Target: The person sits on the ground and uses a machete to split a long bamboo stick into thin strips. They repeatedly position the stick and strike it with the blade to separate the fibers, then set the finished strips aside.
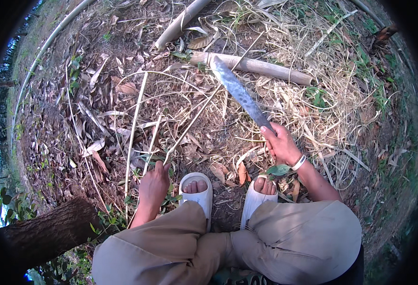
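Note:
My right hand [283, 146] is closed round the handle end of a machete [244, 97]. Its broad grey blade slants up and to the left, the bright tip overlapping a cut bamboo pole [275, 70] in the picture. At the lower left, my left hand [153, 187] is closed on a thin pale bamboo strip [190, 124], which runs up and to the right toward the blade. Beside that hand, further split strips [136, 126] lie on the ground. The handle is mostly hidden in my right fist.
Curly pale shavings [299, 111] cover the ground to the right, and dry leaves [92, 147] the left. Another bamboo pole [180, 24] lies farther off. A thick log [52, 230] is at the lower left. My feet in white sandals [252, 202] stand between my hands.

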Demonstrator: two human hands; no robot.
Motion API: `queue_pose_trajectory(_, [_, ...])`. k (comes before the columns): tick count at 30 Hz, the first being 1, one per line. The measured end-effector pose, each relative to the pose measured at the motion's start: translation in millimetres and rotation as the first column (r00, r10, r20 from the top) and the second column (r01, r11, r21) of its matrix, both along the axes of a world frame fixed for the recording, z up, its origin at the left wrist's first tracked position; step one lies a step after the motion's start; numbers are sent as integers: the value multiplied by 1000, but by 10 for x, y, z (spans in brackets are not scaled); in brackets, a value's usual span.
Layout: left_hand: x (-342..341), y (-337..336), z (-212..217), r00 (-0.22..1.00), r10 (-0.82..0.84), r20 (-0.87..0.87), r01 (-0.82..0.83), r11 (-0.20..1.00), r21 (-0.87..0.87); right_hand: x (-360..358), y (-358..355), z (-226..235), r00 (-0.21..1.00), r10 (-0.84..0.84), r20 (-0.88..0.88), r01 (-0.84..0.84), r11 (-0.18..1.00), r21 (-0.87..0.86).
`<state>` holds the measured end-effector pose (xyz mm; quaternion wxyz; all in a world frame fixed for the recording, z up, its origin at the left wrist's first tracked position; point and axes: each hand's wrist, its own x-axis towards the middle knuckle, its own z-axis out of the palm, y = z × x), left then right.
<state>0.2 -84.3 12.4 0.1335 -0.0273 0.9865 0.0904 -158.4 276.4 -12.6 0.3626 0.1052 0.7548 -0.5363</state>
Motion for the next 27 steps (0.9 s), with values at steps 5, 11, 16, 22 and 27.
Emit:
queue_pose_trajectory(5, [-146, 112, 22, 998, 60, 19, -61, 996, 70, 470, -174, -142, 806, 332, -491, -336, 938, 82])
queue_pose_trajectory(11, [-236, 344, -25, 993, 102, 59, -113, 961, 253, 398, -118, -72, 993, 92, -78, -91, 996, 13])
queue_pose_trajectory(16, [-291, 353, -92, 995, 81, 62, -96, 952, 292, 370, -102, 227, 961, 273, -50, -272, 962, 20])
queue_pose_trajectory(22, [-423, 502, -66, 968, 155, 199, -206, 941, 270, 694, -261, 163, 973, 230, -16, -231, 970, -81])
queue_pose_trajectory(27, [-498, 586, -101, 982, 117, 149, -163, 923, 348, 509, -109, 39, 996, 55, -76, -59, 997, -55])
